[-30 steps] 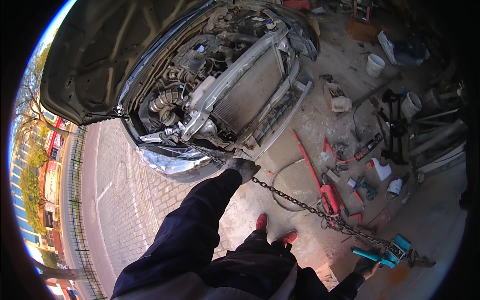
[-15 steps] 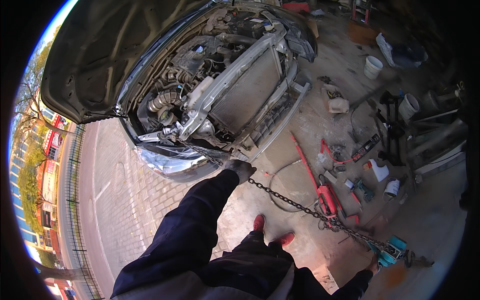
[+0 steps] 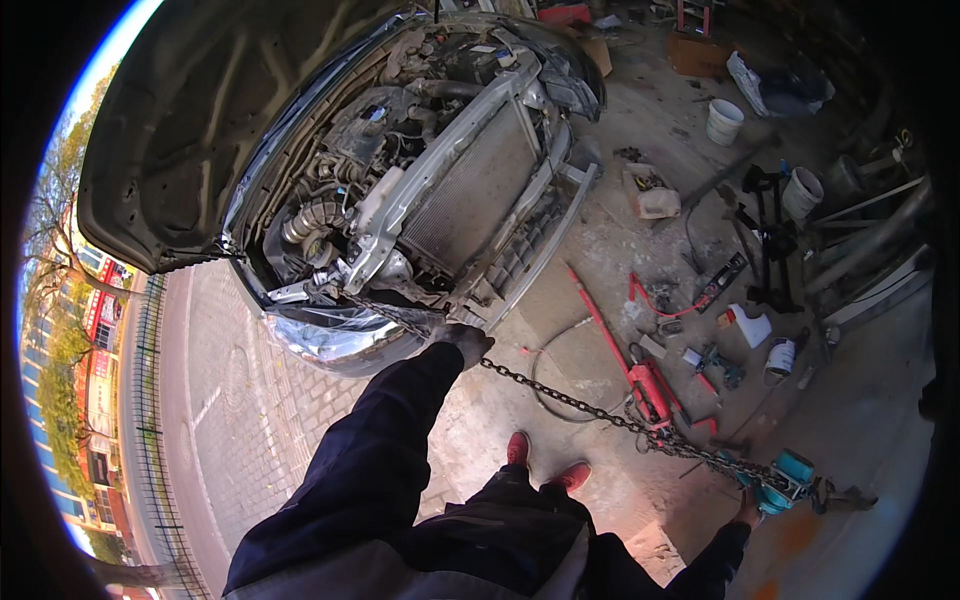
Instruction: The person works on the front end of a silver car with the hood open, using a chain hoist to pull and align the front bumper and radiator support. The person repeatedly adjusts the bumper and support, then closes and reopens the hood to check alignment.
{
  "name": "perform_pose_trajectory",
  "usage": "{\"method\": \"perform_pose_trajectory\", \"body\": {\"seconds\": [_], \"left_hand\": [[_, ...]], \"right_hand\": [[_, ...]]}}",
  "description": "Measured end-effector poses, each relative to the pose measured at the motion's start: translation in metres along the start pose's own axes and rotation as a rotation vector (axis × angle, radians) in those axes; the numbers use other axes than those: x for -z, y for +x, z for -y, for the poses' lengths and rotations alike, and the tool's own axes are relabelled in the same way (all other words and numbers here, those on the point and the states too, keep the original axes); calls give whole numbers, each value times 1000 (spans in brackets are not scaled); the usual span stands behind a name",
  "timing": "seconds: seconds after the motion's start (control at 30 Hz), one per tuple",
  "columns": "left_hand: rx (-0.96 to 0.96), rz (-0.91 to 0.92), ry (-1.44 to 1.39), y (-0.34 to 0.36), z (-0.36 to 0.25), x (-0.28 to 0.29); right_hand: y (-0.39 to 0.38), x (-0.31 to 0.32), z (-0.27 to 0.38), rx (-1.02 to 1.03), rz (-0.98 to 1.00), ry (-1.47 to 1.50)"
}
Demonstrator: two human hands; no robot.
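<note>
Steel chain [image 3: 560,395], its rounded links dark and dull, slants from the front corner of the car [image 3: 340,335] down to a teal lever hoist [image 3: 792,470] near the concrete floor [image 3: 610,520] at the lower right. The left hand [image 3: 465,343] has its grip curled round the chain, just beside the car's glossy, curved corner. The right hand [image 3: 749,508] touches the hoist's smooth, painted side; its fingers are partly hidden, so whether its grip is spread or pressed together I cannot tell.

Under the raised, ribbed metal bonnet [image 3: 190,130], a pale metal crossmember [image 3: 440,150] borders the finely finned, flat radiator [image 3: 470,190], and a corrugated intake hose [image 3: 312,218] bends near a translucent plastic reservoir [image 3: 380,197].

Beside the chain, a red metal pump [image 3: 650,393] lies with its long, straight handle [image 3: 592,308] outstretched. Farther off are a white plastic jug [image 3: 752,325] and a round bucket [image 3: 724,120]. To the left, rough brick paving [image 3: 270,400] reaches toward a thin-barred fence [image 3: 150,400].
</note>
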State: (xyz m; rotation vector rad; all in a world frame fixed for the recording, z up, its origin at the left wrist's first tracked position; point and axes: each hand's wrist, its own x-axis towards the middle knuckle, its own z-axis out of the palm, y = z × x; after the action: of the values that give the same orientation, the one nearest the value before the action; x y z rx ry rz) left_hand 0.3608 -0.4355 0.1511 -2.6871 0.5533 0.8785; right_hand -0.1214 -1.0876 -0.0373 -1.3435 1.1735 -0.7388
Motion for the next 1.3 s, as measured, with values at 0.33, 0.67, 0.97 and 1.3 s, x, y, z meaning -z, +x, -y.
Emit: {"method": "perform_pose_trajectory", "body": {"seconds": [0.33, 0.67, 0.97, 1.3], "left_hand": [[12, -26, -35, 14, 6, -18], [-105, -97, 108, 26, 11, -37], [-1, 10, -26, 12, 3, -18], [18, -25, -76, 3, -2, -9]], "right_hand": [[-20, 0, 15, -179, 457, 578], [34, 29, -51, -212, 98, 338], [11, 3, -19, -176, 217, 240], [-2, 11, -16, -340, 359, 621]]}}
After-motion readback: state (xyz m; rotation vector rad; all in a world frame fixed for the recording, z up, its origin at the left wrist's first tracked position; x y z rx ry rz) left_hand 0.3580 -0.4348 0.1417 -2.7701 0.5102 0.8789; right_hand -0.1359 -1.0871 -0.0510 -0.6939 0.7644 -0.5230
